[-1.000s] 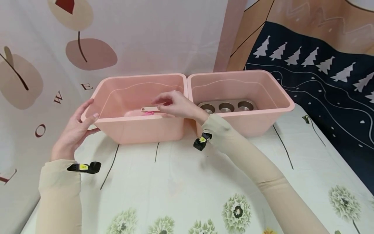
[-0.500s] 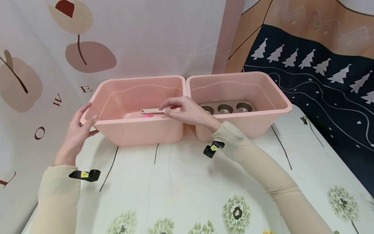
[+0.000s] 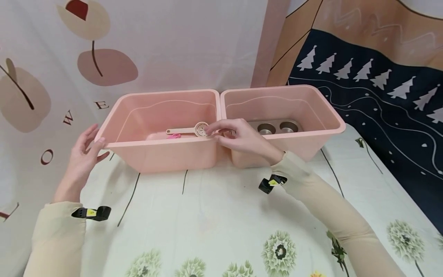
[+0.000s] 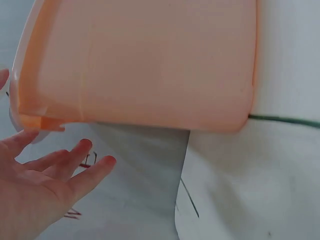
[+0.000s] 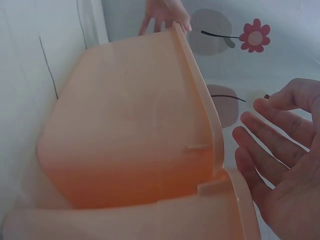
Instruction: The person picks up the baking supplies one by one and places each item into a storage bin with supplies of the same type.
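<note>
A pale egg separator [image 3: 185,130], with a long handle and a slotted round cup, lies inside the left pink bin [image 3: 159,157]. Beside its handle is a small bright pink item [image 3: 174,136], mostly hidden by the front wall. My right hand [image 3: 242,137] hovers over the adjoining rims of the two bins, its fingers loosely bent and holding nothing; the fingertips overlap the cup's edge in the head view. At the left bin's outer front corner is my left hand [image 3: 83,156], fingers spread, thumb right at the rim. The left wrist view shows its fingers [image 4: 95,175] loose below the rim.
The right pink bin [image 3: 322,134] stands against the left one and holds a metal muffin tin [image 3: 277,128], partly covered by my right hand. Both bins sit on a floral cloth [image 3: 207,215], close to a hanging printed cloth [image 3: 194,42] behind.
My right hand has moved rightward out of the left bin, uncovering the separator's cup and now covering one muffin cup. My left hand has loosened from the bin's corner and shifted slightly left.
</note>
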### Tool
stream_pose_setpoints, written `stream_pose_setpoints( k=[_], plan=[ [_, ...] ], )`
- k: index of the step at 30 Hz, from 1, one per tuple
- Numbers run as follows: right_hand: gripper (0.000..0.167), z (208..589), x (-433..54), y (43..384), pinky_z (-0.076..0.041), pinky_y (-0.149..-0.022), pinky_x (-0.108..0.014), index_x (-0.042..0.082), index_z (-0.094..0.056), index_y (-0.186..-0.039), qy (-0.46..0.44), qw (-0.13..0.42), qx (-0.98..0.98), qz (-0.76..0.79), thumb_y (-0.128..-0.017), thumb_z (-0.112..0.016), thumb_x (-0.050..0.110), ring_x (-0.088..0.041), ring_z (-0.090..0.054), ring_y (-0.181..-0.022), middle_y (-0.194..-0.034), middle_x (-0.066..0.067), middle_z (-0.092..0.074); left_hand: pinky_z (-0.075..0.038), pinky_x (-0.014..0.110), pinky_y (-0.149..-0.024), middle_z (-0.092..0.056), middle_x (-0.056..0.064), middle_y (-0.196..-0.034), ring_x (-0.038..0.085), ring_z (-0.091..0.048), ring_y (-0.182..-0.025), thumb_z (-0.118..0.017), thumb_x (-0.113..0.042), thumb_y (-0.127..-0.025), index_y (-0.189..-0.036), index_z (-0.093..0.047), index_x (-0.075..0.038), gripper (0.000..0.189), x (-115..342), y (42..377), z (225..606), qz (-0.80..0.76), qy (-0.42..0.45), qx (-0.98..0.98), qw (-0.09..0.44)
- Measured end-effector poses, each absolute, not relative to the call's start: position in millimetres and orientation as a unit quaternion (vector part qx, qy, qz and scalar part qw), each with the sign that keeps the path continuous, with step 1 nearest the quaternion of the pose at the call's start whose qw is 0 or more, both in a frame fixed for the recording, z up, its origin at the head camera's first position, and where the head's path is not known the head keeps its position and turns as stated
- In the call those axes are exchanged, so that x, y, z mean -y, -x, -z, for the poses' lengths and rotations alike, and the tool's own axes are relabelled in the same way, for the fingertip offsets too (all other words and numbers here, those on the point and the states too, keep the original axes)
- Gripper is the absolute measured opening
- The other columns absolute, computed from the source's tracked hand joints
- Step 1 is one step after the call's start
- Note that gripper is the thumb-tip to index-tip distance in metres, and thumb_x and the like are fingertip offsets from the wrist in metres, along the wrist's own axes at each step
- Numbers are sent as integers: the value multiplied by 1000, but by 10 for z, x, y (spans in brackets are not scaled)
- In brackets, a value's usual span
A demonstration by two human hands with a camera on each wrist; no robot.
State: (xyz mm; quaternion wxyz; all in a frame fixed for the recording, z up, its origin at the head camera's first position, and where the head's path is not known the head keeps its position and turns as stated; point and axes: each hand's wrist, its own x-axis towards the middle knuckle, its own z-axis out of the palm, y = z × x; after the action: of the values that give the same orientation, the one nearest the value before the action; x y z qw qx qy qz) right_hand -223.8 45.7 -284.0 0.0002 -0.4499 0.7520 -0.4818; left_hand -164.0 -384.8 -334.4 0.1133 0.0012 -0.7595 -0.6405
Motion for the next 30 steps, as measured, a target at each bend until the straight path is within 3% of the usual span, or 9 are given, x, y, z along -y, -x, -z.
stream_pose_setpoints(
  k=[4, 8, 11, 16, 18, 21, 25, 28, 30],
  plan=[
    [22, 2897, -621, 2217, -48, -76, -28, 3, -70, -109, 441, -11, -751, 492, -91, -59, -2, -16, -58, -87, -107, -4, -68, -47, 9, -75, -19, 7, -157, 3, -48, -110, -53, -17, -100, -153, -26, -25, 60, 3891, 1581, 3359, 627, 5, 771, 114],
    [22, 2974, -777, 2180, -50, -91, -35, -2, -69, -109, 438, -17, -735, 516, -90, -59, -6, -19, -62, -101, -111, -9, -67, -45, 8, -79, -17, 7, -158, 10, -44, -124, -51, -20, -101, -155, -20, -27, 62, 3908, 1519, 3398, 567, -10, 817, 107],
    [24, 3016, -882, 2149, -50, -91, -37, -4, -69, -109, 444, -30, -726, 524, -89, -59, -10, -22, -62, -104, -110, -10, -67, -45, 10, -83, -15, 7, -159, 17, -39, -132, -48, -25, -102, -156, -15, -28, 63, 3911, 1477, 3443, 508, -23, 856, 96],
    [26, 3041, -1062, 2101, -48, -93, -38, -2, -69, -109, 446, -54, -729, 516, -87, -58, -12, -20, -60, -108, -109, -8, -68, -43, 8, -84, -17, 10, -158, 17, -40, -131, -49, -25, -102, -156, -12, -23, 66, 3913, 1426, 3539, 469, -12, 879, 86],
    [27, 3055, -1137, 2082, -47, -94, -36, -1, -69, -109, 446, -61, -733, 510, -88, -58, -12, -21, -60, -109, -110, -8, -68, -42, 6, -83, -17, 12, -158, 23, -39, -133, -50, -26, -101, -156, -11, -23, 68, 3913, 1415, 3572, 456, -12, 886, 83],
    [29, 3083, -1249, 2048, -47, -92, -32, 0, -69, -110, 444, -68, -737, 504, -88, -57, -13, -21, -60, -109, -110, -7, -68, -42, 14, -91, -14, 15, -158, 37, -32, -136, -51, -29, -101, -157, -8, -25, 71, 3919, 1405, 3631, 438, -18, 896, 68],
    [31, 3121, -1383, 2001, -49, -87, -29, 1, -70, -109, 445, -71, -745, 492, -87, -56, -16, -20, -60, -105, -110, -7, -68, -29, 51, -109, -10, 22, -157, 50, -22, -135, -53, -28, -100, -156, -6, -13, 75, 3942, 1397, 3739, 431, -7, 901, 52],
    [30, 3155, -1474, 1976, -49, -84, -27, 1, -70, -109, 445, -75, -755, 475, -87, -57, -15, -20, -61, -101, -111, -7, -68, -18, 71, -102, -11, 28, -154, 57, -19, -132, -54, -25, -100, -154, -9, -3, 74, 3968, 1386, 3820, 418, 9, 907, 54],
    [29, 3190, -1536, 1969, -50, -83, -27, 2, -70, -108, 443, -78, -764, 462, -87, -57, -14, -20, -62, -97, -110, -5, -68, -18, 74, -98, -16, 32, -152, 60, -22, -129, -55, -25, -99, -153, -14, -1, 72, 3984, 1379, 3863, 392, 17, 918, 63]
  ],
)
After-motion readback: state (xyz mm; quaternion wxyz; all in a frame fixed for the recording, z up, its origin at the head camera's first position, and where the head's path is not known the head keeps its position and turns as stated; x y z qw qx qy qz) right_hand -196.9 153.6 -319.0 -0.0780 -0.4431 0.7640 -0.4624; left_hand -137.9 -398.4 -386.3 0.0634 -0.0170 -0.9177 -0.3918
